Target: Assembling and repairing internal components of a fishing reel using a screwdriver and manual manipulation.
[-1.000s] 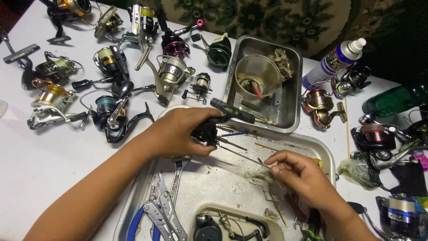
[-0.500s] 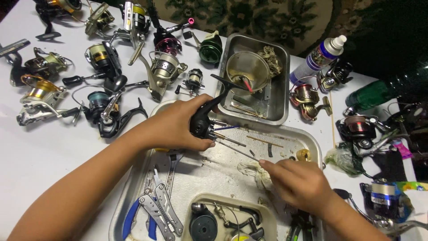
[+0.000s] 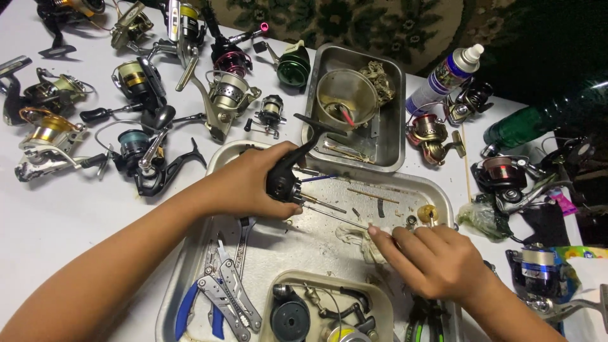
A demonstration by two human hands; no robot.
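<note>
1. Since half a second ago my right hand (image 3: 437, 263) has shifted slightly along the tray floor, its fingers now drawn closer about the white rag (image 3: 358, 237); my left hand (image 3: 253, 180) has held its place with the reel body.
2. Left hand: closed around the black reel body (image 3: 284, 180), thumb and fingers wrapped over its housing. The body sits above the upper left part of the large metal tray (image 3: 190, 266), its foot pointing up toward the small metal tray (image 3: 389, 107).
3. A thin metal shaft (image 3: 335, 218) runs from the reel body toward my right hand.
4. Right hand: curled, fingertips pressed down at the rag and the shaft's far end. Whether the fingers pinch the shaft or merely touch it, I cannot tell.
5. Within the large tray: a folding multi-tool (image 3: 228, 297) and blue-handled pliers (image 3: 187, 307) at the lower left, a shallow dish of reel parts (image 3: 323, 307) along the bottom edge.
6. The small tray holds a clear cup (image 3: 345, 98).
7. Outside the trays: several fishing reels (image 3: 136, 149) on the white table at left, a spray bottle (image 3: 446, 73) at upper right.
</note>
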